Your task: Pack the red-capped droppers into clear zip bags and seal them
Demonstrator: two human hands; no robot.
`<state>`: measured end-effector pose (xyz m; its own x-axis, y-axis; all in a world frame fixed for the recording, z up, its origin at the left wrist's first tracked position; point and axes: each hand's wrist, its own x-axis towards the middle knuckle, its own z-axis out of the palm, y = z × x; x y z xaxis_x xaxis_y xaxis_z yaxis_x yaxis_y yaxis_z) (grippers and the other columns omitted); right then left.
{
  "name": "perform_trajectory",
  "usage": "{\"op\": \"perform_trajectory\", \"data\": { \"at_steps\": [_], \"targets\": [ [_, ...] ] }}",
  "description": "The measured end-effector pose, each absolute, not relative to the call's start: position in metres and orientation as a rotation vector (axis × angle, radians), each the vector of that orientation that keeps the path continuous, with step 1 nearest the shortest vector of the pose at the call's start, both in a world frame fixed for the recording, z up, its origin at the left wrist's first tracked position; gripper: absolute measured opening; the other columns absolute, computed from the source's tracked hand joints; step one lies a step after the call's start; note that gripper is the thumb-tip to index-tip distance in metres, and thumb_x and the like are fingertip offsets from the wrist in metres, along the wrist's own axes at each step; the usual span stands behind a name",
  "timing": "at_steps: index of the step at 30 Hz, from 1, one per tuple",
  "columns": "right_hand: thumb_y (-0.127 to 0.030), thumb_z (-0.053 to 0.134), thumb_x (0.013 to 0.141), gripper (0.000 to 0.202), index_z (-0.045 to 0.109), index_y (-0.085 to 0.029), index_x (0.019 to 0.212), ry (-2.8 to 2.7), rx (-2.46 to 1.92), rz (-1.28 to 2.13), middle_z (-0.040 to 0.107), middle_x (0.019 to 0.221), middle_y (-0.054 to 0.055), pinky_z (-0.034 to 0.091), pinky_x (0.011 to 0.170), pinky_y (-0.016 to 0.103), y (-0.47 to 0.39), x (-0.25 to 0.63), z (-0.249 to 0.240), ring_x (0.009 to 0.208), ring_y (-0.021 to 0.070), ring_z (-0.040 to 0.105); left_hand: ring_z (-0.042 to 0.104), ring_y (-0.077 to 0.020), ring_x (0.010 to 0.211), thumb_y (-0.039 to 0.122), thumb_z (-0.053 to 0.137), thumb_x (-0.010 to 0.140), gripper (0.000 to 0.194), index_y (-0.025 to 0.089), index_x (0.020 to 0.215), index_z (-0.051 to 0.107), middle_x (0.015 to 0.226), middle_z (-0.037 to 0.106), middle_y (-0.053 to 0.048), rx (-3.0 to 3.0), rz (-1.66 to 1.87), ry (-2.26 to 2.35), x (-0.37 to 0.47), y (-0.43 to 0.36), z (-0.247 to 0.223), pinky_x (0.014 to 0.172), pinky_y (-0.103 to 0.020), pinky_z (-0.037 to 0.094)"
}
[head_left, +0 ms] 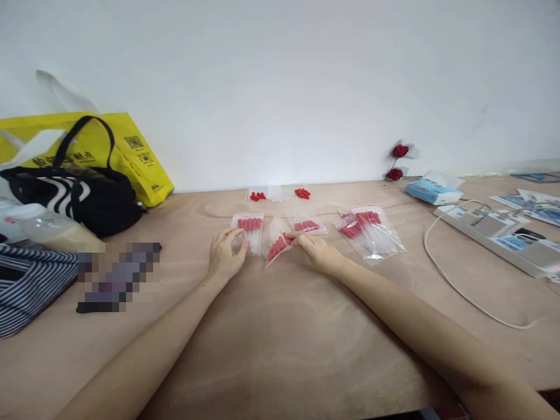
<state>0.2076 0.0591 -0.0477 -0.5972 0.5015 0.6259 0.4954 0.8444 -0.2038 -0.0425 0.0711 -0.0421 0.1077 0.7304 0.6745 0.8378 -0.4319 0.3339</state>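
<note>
My right hand (pixel 317 252) pinches the upper right corner of a small clear zip bag (pixel 276 244) that lies tilted on the table; red-capped, pale sticks show inside it. Beside it on the left is another zip bag (pixel 249 232), upright to my view, with red tips in a row. My left hand (pixel 226 255) rests at this bag's left edge, fingers curved and thumb apart, fingertips touching the plastic. Just behind my right hand lies a third bag (pixel 306 224) with red tips. Overlapping filled bags (pixel 371 233) lie to the right.
Red pieces (pixel 258 196) and more red pieces (pixel 303 193) lie near the wall. Left are a yellow bag (pixel 144 169), a black bag (pixel 105 204), a bottle (pixel 56 227) and a blurred-out flat object (pixel 120 277). Right are tissues (pixel 433 191) and a power strip (pixel 494 236) with a cable.
</note>
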Motion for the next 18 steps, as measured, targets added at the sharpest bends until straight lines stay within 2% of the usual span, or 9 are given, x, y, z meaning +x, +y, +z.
{"op": "perform_trajectory", "data": {
  "at_steps": [4, 7, 11, 14, 18],
  "targets": [
    [-0.009, 0.035, 0.082, 0.016, 0.047, -0.019, 0.086, -2.168, -0.825, 0.045, 0.058, 0.106, 0.009, 0.044, 0.076, 0.028, 0.084, 0.209, -0.043, 0.095, 0.0141, 0.056, 0.053, -0.0295, 0.094, 0.036, 0.058, 0.070, 0.036, 0.017, 0.100, 0.060, 0.097, 0.060, -0.013, -2.086, -1.118, -2.000, -0.045, 0.080, -0.046, 0.084, -0.043, 0.040],
    [-0.013, 0.035, 0.084, 0.012, 0.046, -0.019, 0.080, -2.116, -0.934, 0.107, 0.060, 0.097, 0.008, 0.043, 0.072, 0.027, 0.104, 0.209, -0.045, 0.085, 0.0139, 0.057, 0.050, -0.0325, 0.100, 0.041, 0.059, 0.069, 0.043, 0.018, 0.105, 0.057, 0.103, 0.059, -0.014, -1.982, -1.015, -2.207, -0.046, 0.086, -0.039, 0.085, -0.045, 0.039],
    [-0.015, 0.041, 0.082, 0.009, 0.046, -0.019, 0.075, -2.167, -1.108, 0.163, 0.059, 0.078, 0.003, 0.041, 0.063, 0.024, 0.120, 0.209, -0.051, 0.070, 0.0130, 0.054, 0.051, -0.0313, 0.103, 0.047, 0.061, 0.066, 0.048, 0.021, 0.106, 0.055, 0.108, 0.059, -0.012, -1.890, -1.114, -2.402, -0.054, 0.110, -0.027, 0.087, -0.043, 0.036],
    [-0.019, 0.047, 0.079, 0.007, 0.046, -0.019, 0.072, -2.140, -1.168, 0.139, 0.057, 0.070, 0.001, 0.039, 0.059, 0.023, 0.124, 0.212, -0.056, 0.063, 0.0125, 0.051, 0.056, -0.0290, 0.094, 0.048, 0.064, 0.062, 0.045, 0.019, 0.096, 0.059, 0.099, 0.062, -0.012, -1.790, -1.270, -2.653, -0.061, 0.137, -0.025, 0.079, -0.038, 0.041],
    [-0.019, 0.045, 0.081, 0.008, 0.048, -0.017, 0.073, -2.099, -1.218, 0.087, 0.056, 0.074, 0.004, 0.039, 0.061, 0.024, 0.126, 0.217, -0.059, 0.066, 0.0137, 0.050, 0.061, -0.0265, 0.074, 0.043, 0.066, 0.060, 0.029, 0.017, 0.071, 0.062, 0.074, 0.065, -0.010, -1.696, -1.359, -2.784, -0.062, 0.162, -0.030, 0.064, -0.033, 0.044]
  ]
}}
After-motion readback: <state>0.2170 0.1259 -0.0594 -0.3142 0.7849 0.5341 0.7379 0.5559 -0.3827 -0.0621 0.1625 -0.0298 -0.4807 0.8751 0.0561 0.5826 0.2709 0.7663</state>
